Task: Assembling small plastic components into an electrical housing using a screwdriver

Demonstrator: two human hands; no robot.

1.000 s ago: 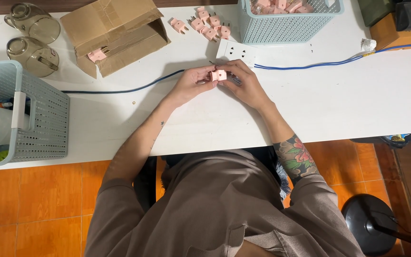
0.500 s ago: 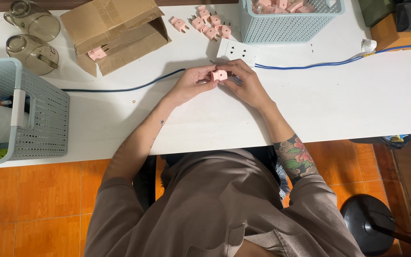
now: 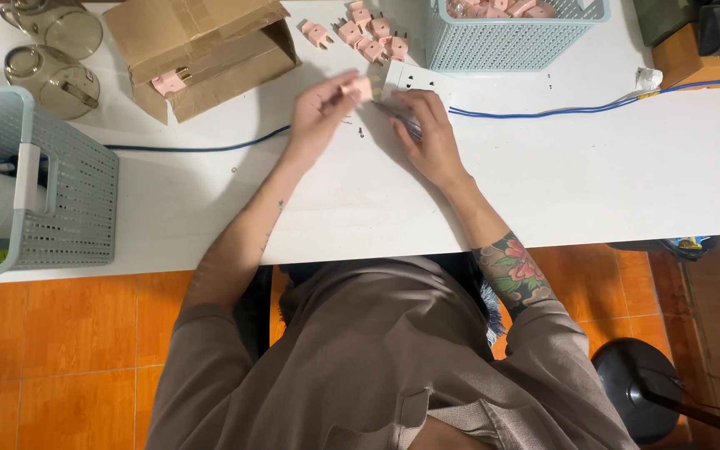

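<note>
My left hand (image 3: 320,110) pinches a small pink plug (image 3: 358,87) and holds it just left of a white power strip (image 3: 414,81) on the white table (image 3: 593,175). My right hand (image 3: 427,133) rests on the table beside it, fingers curled around a thin dark tool (image 3: 402,115) that points toward the plug. The two hands are a short gap apart. A tiny screw (image 3: 361,132) lies on the table between them.
Loose pink plugs (image 3: 366,30) lie behind the hands. A pale blue basket (image 3: 514,33) holds more. An open cardboard box (image 3: 202,46) with one plug, glass jars (image 3: 52,54), a second basket (image 3: 60,196) at left and a blue cable (image 3: 593,107) share the table.
The hands, which held the plug together, have come apart. My left hand has carried the plug farther up the table toward the power strip. My right hand stays behind with the tool.
</note>
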